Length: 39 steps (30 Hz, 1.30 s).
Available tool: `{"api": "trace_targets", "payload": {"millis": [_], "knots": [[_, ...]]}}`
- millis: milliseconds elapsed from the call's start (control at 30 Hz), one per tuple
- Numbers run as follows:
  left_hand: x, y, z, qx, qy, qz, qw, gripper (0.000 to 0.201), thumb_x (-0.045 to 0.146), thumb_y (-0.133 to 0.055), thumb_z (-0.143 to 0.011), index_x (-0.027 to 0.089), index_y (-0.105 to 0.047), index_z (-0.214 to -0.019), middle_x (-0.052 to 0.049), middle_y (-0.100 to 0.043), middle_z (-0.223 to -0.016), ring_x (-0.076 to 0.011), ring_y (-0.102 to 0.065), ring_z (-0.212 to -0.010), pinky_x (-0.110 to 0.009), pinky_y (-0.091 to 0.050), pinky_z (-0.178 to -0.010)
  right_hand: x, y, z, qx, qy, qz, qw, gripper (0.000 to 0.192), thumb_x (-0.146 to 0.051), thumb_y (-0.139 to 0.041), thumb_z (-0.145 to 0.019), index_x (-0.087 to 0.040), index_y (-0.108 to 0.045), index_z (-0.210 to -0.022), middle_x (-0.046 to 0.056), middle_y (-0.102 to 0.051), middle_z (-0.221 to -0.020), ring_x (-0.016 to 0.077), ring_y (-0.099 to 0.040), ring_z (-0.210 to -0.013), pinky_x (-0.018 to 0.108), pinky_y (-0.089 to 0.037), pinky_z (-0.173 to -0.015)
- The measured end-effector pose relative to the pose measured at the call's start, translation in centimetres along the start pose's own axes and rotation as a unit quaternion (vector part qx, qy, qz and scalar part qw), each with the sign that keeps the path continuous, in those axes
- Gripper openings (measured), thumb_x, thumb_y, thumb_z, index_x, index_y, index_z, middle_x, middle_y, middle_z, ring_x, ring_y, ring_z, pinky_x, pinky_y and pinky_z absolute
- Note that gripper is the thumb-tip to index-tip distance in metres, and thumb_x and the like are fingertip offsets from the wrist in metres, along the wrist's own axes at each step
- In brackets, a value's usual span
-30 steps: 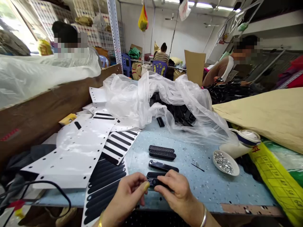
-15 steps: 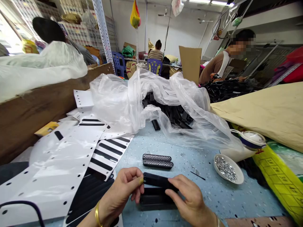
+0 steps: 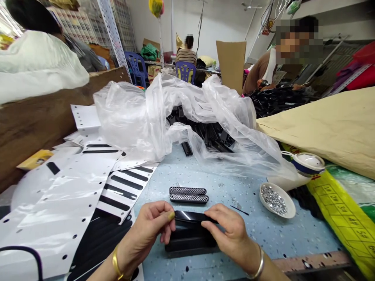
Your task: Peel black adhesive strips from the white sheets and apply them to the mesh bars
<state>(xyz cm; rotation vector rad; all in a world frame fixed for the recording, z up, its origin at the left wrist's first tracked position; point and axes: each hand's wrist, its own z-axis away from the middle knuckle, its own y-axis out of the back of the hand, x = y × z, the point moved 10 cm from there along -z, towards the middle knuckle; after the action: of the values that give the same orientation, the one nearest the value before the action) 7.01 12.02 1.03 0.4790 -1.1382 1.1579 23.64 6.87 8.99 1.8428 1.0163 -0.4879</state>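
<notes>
The left hand (image 3: 154, 224) and the right hand (image 3: 228, 230) each pinched one end of a glossy black strip (image 3: 191, 216), held just above a black block (image 3: 190, 241) at the near edge of the blue table (image 3: 263, 234). The strip looked light, stiff and probably slippery, so its two ends seemed the best places to grip. Two perforated strips (image 3: 188, 194) lay just behind.

Glossy black plastic strip (image 3: 190, 216): long, narrow, rounded ends, lying roughly level and crosswise, pinched at its left end by the left hand (image 3: 154, 224) and at its right end by the right hand (image 3: 227, 230). Directly beneath it, a stack of similar black strips (image 3: 189, 244), matte, lies flat on the blue speckled counter (image 3: 263, 234) near its front edge.
</notes>
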Motion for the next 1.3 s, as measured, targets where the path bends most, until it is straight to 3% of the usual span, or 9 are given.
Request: {"api": "trace_targets", "payload": {"millis": [100,200,367,533,733,933,1100,1200,1300], "knots": [[1.8,2.5,-0.1,0.09,-0.058,-0.142,0.984,0.024,0.039,-0.069,-0.074,0.015,-0.065,-0.073,0.001,-0.062,-0.055,-0.0107,-0.053,-0.04,-0.021,-0.038,-0.042,2.6,1.1,0.2,0.018,-0.074,-0.021,0.997,0.005,-0.021,-0.066,-0.082,-0.019,-0.07,-0.08,0.003,-0.066,-0.07,0.0163,-0.061,-0.063,0.028,-0.051,-0.058],[4.5,4.1,0.4,0.177,-0.158,-0.3,0.924,0.016,0.033,-0.067,-0.074,0.018,-0.069,-0.075,-0.001,-0.067,-0.061,-0.0157,-0.06,-0.055,-0.025,-0.045,-0.055,6.2,1.6,1.1,0.024,-0.171,-0.047,0.984,0.006,-0.022,-0.071,-0.075,-0.018,-0.07,-0.071,0.001,-0.066,-0.066,0.0156,-0.059,-0.058,0.026,-0.049,-0.053],[3.1,1.9,-0.4,0.081,-0.17,-0.389,0.902,0.017,0.025,-0.062,-0.077,0.02,-0.074,-0.087,-0.004,-0.075,-0.077,-0.0207,-0.066,-0.069,-0.027,-0.049,-0.064,9.1,-1.3,3.2,-0.037,-0.264,-0.123,0.956,0.004,-0.02,-0.073,-0.07,-0.018,-0.073,-0.073,0.001,-0.07,-0.064,0.0166,-0.063,-0.058,0.025,-0.051,-0.053],[2.4,1.1,-0.3,0.046,-0.172,-0.434,0.883,0.016,0.025,-0.059,-0.08,0.019,-0.073,-0.081,-0.003,-0.072,-0.068,-0.0191,-0.064,-0.062,-0.026,-0.046,-0.058,7.6,-2.0,2.6,-0.068,-0.216,-0.083,0.971,0.003,-0.016,-0.074,-0.068,-0.019,-0.072,-0.069,-0.001,-0.068,-0.063,0.0147,-0.062,-0.056,0.023,-0.049,-0.052],[3.7,3.6,-1.5,0.136,-0.179,-0.438,0.87,0.013,0.026,-0.061,-0.076,0.017,-0.069,-0.082,-0.002,-0.066,-0.066,-0.0187,-0.061,-0.061,-0.028,-0.046,-0.061,7.6,0.7,-0.3,0.017,-0.121,-0.03,0.992,0.005,-0.02,-0.07,-0.075,-0.019,-0.072,-0.079,0.005,-0.071,-0.077,0.0189,-0.066,-0.07,0.03,-0.054,-0.064],[2.6,3.2,-2.7,0.122,-0.167,-0.468,0.859,0.016,0.023,-0.056,-0.077,0.017,-0.067,-0.086,-0.001,-0.065,-0.066,-0.0175,-0.06,-0.062,-0.029,-0.046,-0.061,8.5,-1.7,-1.0,-0.043,-0.112,-0.02,0.993,0.005,-0.016,-0.069,-0.073,-0.018,-0.07,-0.078,0.005,-0.069,-0.075,0.0189,-0.066,-0.069,0.03,-0.052,-0.063],[1.8,3.2,-1.7,0.098,-0.16,-0.448,0.874,0.014,0.02,-0.058,-0.073,0.018,-0.067,-0.084,-0.001,-0.067,-0.07,-0.0171,-0.061,-0.065,-0.028,-0.047,-0.063,7.1,-2.6,-0.8,-0.106,-0.09,-0.013,0.99,0.002,-0.016,-0.068,-0.075,-0.018,-0.068,-0.075,0.002,-0.066,-0.069,0.0175,-0.063,-0.063,0.029,-0.05,-0.058],[1.9,3.6,-1.2,0.102,-0.169,-0.418,0.887,0.031,0.018,-0.061,-0.07,0.019,-0.068,-0.099,-0.002,-0.07,-0.079,-0.0179,-0.064,-0.072,-0.03,-0.05,-0.07,6.4,-2.6,-1.1,-0.097,-0.076,-0.027,0.992,0.007,-0.015,-0.068,-0.075,-0.017,-0.069,-0.082,0.005,-0.07,-0.08,0.0194,-0.066,-0.072,0.031,-0.053,-0.066],[1.8,3.4,-1.3,0.079,-0.166,-0.396,0.9,0.027,0.018,-0.059,-0.073,0.019,-0.07,-0.098,-0.002,-0.072,-0.081,-0.0176,-0.065,-0.074,-0.03,-0.051,-0.072,6.1,-3.1,-1.4,-0.087,-0.064,-0.029,0.994,0.01,-0.014,-0.069,-0.074,-0.018,-0.07,-0.083,0.006,-0.071,-0.081,0.0199,-0.067,-0.074,0.031,-0.054,-0.067]]}}
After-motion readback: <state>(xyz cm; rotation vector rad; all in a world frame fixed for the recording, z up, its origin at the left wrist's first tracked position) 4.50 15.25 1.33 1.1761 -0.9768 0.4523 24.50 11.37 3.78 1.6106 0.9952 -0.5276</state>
